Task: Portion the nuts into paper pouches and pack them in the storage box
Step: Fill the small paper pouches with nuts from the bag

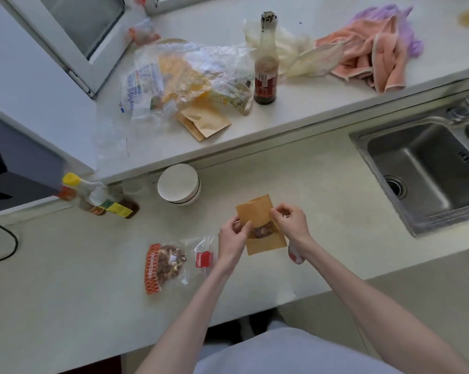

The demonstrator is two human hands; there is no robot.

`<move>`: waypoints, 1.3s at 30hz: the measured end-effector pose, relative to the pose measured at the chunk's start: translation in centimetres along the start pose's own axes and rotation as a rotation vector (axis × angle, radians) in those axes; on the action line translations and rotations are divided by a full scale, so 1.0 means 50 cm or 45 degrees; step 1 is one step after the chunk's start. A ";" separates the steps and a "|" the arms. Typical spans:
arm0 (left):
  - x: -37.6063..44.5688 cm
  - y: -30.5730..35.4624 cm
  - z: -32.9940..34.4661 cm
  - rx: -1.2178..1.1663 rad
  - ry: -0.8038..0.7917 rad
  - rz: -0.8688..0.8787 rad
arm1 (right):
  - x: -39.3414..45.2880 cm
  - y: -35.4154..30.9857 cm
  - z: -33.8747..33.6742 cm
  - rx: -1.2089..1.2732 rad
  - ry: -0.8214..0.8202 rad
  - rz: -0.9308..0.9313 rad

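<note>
At frame centre, the left hand (232, 234) and right hand (288, 221) pinch a pouch (257, 215) already holding nuts. Nut bag (164, 265) at lower left remains part full; spare pouches (205, 121) wait above, no storage box visible.

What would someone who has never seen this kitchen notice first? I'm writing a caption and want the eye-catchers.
First, the brown paper pouch held over the counter by the left hand and right hand, nuts showing through its window. Left of it lies the opened nut bag. On the raised ledge behind, a heap of crumpled plastic bags beside a dark bottle, and a steel sink at right.
</note>
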State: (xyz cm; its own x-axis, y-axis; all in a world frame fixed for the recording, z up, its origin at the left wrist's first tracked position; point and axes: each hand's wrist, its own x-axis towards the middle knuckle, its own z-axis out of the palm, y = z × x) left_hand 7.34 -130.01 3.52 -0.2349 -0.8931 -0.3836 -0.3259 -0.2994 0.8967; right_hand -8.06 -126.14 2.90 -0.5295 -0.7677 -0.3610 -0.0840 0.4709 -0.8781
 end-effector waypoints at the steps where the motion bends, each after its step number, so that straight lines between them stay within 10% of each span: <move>1: 0.003 -0.013 0.013 0.008 -0.025 -0.043 | 0.003 0.014 -0.003 -0.011 0.010 0.021; 14: 0.080 -0.148 0.074 0.198 0.087 -0.361 | 0.074 0.139 0.008 -0.553 -0.020 0.296; 28: 0.099 -0.175 0.010 0.275 -0.294 -0.489 | 0.114 0.176 -0.044 -0.737 -0.293 0.400; 39: 0.102 -0.111 -0.122 -0.115 0.108 -0.544 | 0.270 -0.117 0.033 -0.620 -0.245 -0.199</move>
State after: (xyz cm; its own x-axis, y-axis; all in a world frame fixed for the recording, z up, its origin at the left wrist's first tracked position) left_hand 13.53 -134.96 -2.06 -0.0196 -0.7061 -0.7078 -0.2952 -0.6723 0.6789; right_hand -13.31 -139.96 2.64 -0.3194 -0.8888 -0.3287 -0.5548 0.4566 -0.6954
